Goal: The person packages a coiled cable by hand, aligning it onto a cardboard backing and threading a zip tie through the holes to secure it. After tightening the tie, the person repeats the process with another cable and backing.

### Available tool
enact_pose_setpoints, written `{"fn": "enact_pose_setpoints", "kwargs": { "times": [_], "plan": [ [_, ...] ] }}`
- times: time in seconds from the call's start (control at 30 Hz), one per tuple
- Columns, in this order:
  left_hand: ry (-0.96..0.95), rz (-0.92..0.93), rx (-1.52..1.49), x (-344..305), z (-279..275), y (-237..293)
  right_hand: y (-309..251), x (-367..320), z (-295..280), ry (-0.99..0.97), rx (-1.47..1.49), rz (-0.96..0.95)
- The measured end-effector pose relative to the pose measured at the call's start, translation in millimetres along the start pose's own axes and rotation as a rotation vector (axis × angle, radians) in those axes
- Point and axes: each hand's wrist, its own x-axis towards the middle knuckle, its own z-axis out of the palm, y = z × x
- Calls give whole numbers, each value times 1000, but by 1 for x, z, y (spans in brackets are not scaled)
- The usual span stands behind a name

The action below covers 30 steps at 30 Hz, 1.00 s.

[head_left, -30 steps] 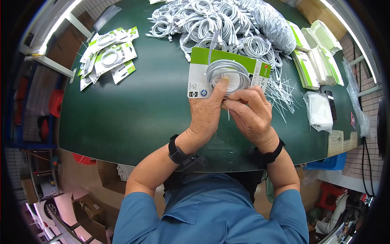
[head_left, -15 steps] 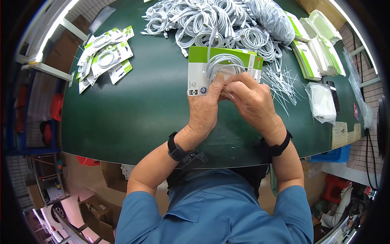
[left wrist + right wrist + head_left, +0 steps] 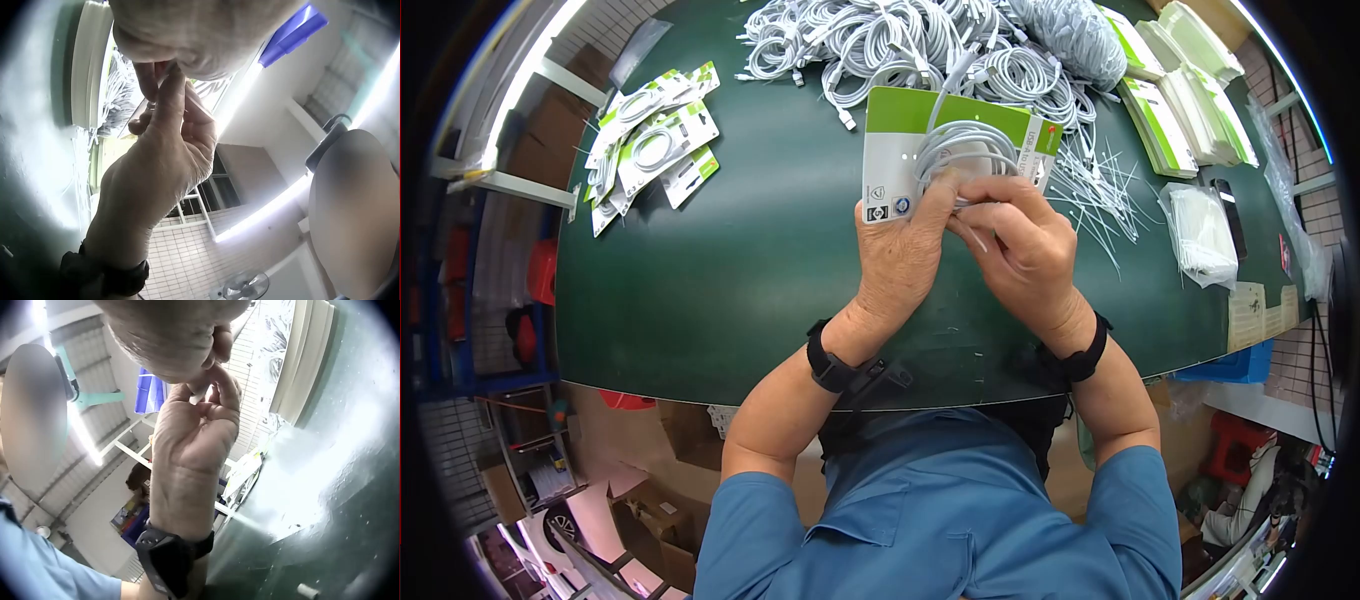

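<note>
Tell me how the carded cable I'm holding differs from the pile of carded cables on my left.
The held carded cable is a single card, while the pile of carded cables has several overlapping. The held one is raised, gripped by the left hand with the right hand at its coil; the pile lies untouched on the table. Both show green-and-white card and pale coiled cable.

My card (image 3: 890, 165) looks like smooth paper, my cable (image 3: 940, 140) smooth plastic, my bench (image 3: 730, 300) glossy, my sleeve (image 3: 745, 525) matt cloth.
</note>
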Motion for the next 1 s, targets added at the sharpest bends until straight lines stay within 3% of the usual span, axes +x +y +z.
{"fn": "enact_pose_setpoints", "kwargs": {
  "times": [0.2, 0.7, 1.0],
  "plan": [
    [19, 18, -3, 2, 0, 3, -2, 0, 0, 28, -65, -125],
    [-37, -3, -88, 6, -1, 1, -8, 1, -3, 15, -11, -184],
    [-52, -110, -142, 10, -5, 0, -10, -2, -2, 28, 56, -213]
  ]
}}
